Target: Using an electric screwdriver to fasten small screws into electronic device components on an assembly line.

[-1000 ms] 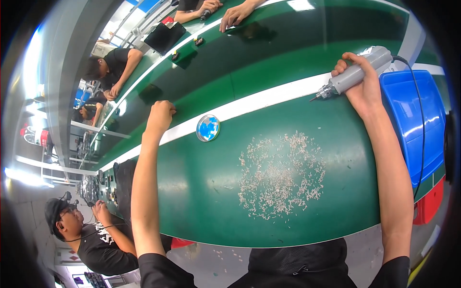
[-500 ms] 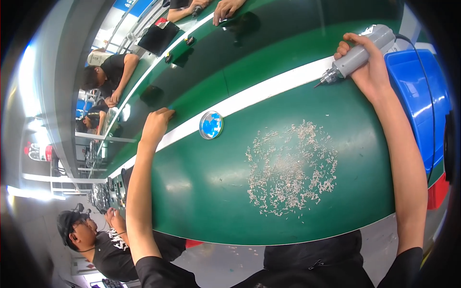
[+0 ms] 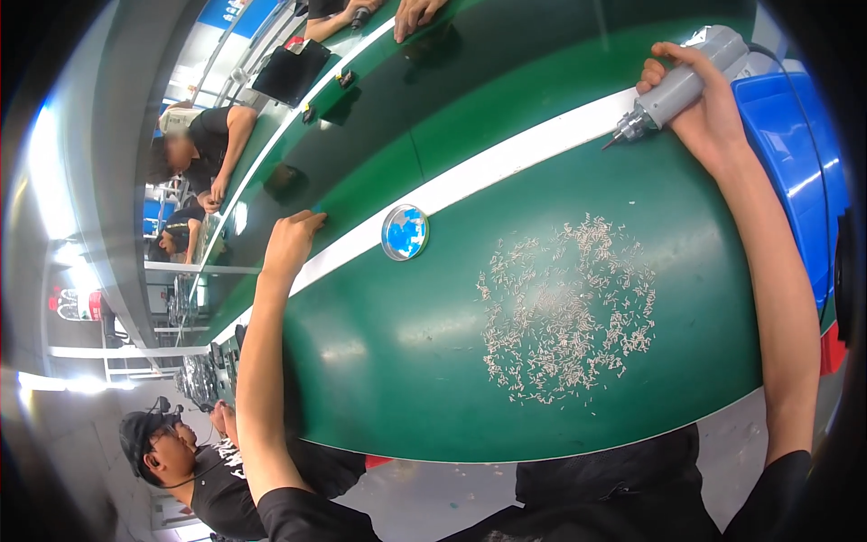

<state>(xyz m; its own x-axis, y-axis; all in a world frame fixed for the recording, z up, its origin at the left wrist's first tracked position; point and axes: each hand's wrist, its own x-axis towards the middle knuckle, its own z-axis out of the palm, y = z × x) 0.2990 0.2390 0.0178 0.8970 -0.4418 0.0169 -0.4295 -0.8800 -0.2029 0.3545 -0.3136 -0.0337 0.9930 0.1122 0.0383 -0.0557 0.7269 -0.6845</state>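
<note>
My right hand point(image 3: 715, 113) is wrapped around a grey electric screwdriver point(image 3: 679, 93), held over the far right of the green table. Its bit points down and left. At the far left, my left hand point(image 3: 291, 244) is by the white strip along the table's far edge. The fingers are bent and pressed together; whether something small is between them is hidden. To the right of that hand stands a small round dish point(image 3: 386, 242) with a bright blue patch inside. Many tiny pale screw-like pieces point(image 3: 564, 334) lie scattered on the table between my arms.
A blue bin point(image 3: 781, 135) stands right of the table, with the screwdriver's cable across it. Beyond the white strip point(image 3: 506, 163) runs a dark green belt point(image 3: 388, 144). Co-workers sit on the far side, with a black tray point(image 3: 293, 72); another person point(image 3: 163, 452) sits at left.
The table, dish and scattered pieces have shifted slightly right in the view. My right hand and the screwdriver sit a little higher and further right. Both hands keep their hold and shape.
</note>
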